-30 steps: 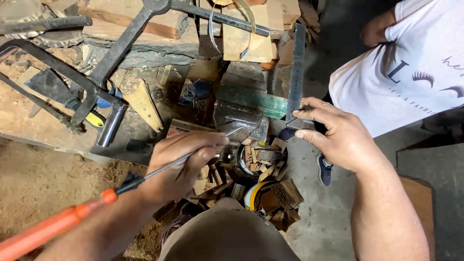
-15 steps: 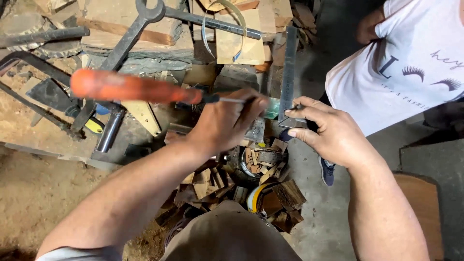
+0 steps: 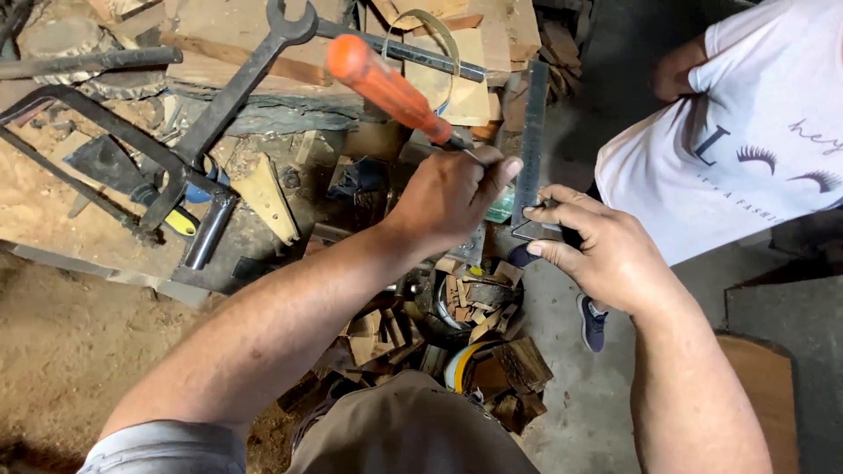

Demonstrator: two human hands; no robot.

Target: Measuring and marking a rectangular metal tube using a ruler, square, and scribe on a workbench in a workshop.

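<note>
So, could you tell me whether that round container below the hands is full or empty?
Full: the round container is heaped with wood offcuts up to its rim.

The working end of the orange-handled tool (image 3: pixel 386 88) is hidden inside the left hand (image 3: pixel 448 197). The lower end of the steel rule (image 3: pixel 531 132) is covered by the right hand (image 3: pixel 606 254) fingers. The bystander in a white shirt (image 3: pixel 746 140) at 2 o'clock is cut off by the frame edge. The scrap-wood bucket (image 3: pixel 474 303) is partly hidden behind the forearm.
</note>
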